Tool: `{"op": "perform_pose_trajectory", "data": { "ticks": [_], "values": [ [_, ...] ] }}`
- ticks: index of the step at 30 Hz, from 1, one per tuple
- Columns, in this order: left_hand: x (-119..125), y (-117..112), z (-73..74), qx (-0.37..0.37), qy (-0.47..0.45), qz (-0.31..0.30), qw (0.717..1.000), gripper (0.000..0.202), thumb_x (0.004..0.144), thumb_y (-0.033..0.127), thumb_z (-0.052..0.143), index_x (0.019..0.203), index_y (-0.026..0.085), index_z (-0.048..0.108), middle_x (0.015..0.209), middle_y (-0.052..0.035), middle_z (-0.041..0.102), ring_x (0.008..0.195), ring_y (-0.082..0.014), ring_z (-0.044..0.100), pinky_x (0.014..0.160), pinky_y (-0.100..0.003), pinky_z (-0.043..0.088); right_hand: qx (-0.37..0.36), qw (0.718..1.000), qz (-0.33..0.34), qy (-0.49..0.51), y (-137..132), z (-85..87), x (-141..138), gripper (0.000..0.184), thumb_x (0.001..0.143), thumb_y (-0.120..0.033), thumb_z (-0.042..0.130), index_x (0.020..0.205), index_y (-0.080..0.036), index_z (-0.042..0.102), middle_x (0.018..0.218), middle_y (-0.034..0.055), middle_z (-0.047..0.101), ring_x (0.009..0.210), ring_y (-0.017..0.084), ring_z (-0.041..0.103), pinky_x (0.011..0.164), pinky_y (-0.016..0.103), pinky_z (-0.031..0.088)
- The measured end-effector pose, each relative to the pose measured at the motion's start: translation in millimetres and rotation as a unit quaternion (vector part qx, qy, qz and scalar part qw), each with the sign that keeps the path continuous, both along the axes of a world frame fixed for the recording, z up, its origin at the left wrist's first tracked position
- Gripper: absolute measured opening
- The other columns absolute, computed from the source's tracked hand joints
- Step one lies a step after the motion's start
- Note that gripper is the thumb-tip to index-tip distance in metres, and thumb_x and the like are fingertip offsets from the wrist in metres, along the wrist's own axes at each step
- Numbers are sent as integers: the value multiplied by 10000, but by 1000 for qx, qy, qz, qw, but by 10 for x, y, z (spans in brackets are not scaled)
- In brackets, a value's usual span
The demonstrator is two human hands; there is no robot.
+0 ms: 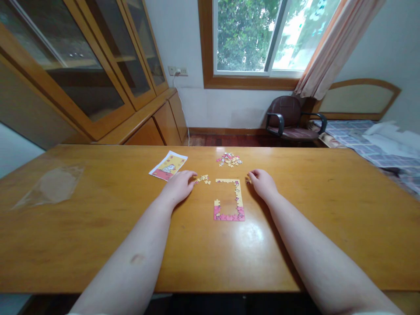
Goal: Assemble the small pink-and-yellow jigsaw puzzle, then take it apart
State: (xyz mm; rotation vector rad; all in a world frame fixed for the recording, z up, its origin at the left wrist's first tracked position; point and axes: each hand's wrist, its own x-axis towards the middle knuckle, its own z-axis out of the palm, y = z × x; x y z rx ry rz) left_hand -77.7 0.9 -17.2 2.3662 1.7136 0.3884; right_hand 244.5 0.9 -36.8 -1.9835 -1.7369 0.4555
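A partly joined puzzle border [240, 197] in yellow and pink lies flat on the table, with a gap along its left side. My left hand [180, 188] rests left of it, fingers stretched out beside a small group of loose yellow puzzle pieces [205, 178]; its fingertips reach the nearest of them. To the right of the border, my right hand [263, 184] is closed in a pinch on a puzzle piece [248, 180], held low at the tabletop. Beyond the border sits a heap of mixed puzzle pieces [230, 159]. The printed reference picture [169, 165] lies behind my left hand.
A crumpled clear plastic bag [52, 186] lies on the wooden table [197, 258] at the left. Past the table stand a glass-door cabinet [131, 105], an office chair [288, 118] and a bed [357, 135] under a window.
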Motion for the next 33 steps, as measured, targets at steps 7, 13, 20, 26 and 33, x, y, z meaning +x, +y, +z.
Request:
{"op": "perform_pose_trajectory", "data": {
  "ticks": [7, 13, 20, 26, 33],
  "values": [
    [118, 9, 10, -8, 27, -1, 1000, 209, 824, 253, 536, 973, 219, 678, 994, -73, 708, 961, -233, 619, 875, -343, 458, -2, 1000, 0, -8, -2, 5, -30, 307, 899, -375, 460, 917, -188, 704, 965, 69, 713, 887, 194, 619, 722, 258, 396],
    [126, -22, 28, -22, 20, -9, 1000, 225, 845, 278, 498, 975, 225, 674, 924, -61, 711, 889, -229, 636, 816, -333, 473, -7, 1000, 1, -17, 9, 2, -46, 317, 901, -378, 454, 916, -194, 712, 961, 71, 713, 892, 194, 622, 728, 258, 394],
    [54, 15, -12, -15, 20, -60, 998, 232, 833, 241, 510, 946, 248, 714, 986, -58, 684, 946, -222, 618, 868, -337, 462, -14, 1000, -5, -24, 25, -3, -64, 323, 900, -392, 455, 897, -199, 714, 944, 64, 717, 895, 199, 624, 708, 259, 383],
    [63, 16, 24, -8, 9, -61, 998, 196, 832, 313, 538, 849, 213, 706, 935, -67, 679, 922, -226, 606, 863, -344, 459, -14, 1000, -3, -24, 22, 0, -55, 331, 901, -402, 448, 877, -206, 713, 927, 58, 717, 881, 199, 622, 690, 260, 374],
    [19, 5, 49, -38, -3, -59, 998, 171, 796, 286, 581, 878, 240, 725, 946, -58, 678, 920, -219, 617, 844, -328, 463, -18, 1000, -1, -26, 27, 5, -48, 333, 903, -400, 448, 891, -205, 718, 938, 61, 715, 879, 191, 618, 696, 251, 377]
  ]
}}
